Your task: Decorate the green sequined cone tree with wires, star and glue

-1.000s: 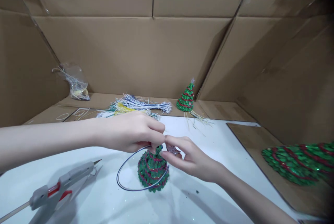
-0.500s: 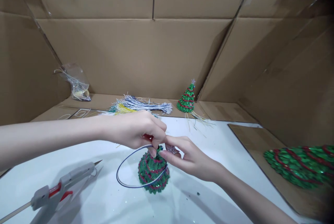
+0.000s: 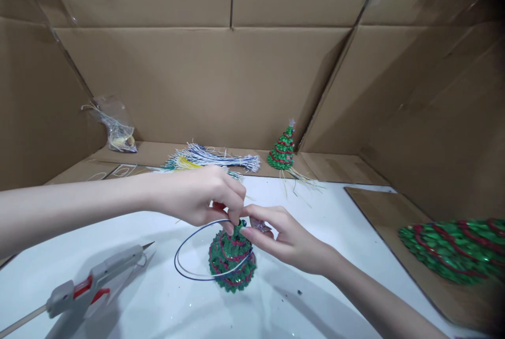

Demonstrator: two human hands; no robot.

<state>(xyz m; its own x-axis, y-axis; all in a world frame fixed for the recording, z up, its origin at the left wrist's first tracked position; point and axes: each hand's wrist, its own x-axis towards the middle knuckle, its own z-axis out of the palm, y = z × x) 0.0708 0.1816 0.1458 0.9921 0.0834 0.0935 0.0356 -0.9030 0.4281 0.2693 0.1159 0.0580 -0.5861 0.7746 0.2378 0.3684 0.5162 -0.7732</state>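
Note:
A small green Christmas tree (image 3: 232, 260) with red garland stands on the white table, its tip between my hands. My left hand (image 3: 213, 194) is closed in a pinch at the tip, with a loop of blue and white wires (image 3: 176, 260) coming from its fingers. The loop hangs in front of the tree. On the right, my right hand (image 3: 286, 236) has thumb and fingers closed around a clear pinkish star (image 3: 260, 226) beside the tip. The fingers partly hide the star and the tree's top.
A grey glue gun (image 3: 98, 273) lies at the left. Behind are bundles of wires (image 3: 221, 160), a clear bag (image 3: 118, 128) and a star-topped tree (image 3: 283, 149). Another tree (image 3: 450, 252) lies on cardboard at the right. Cardboard walls (image 3: 197, 86) surround the table.
My left hand has shifted slightly left, and the wire loop has moved a little left and up. My right hand and the tree stay almost where they were.

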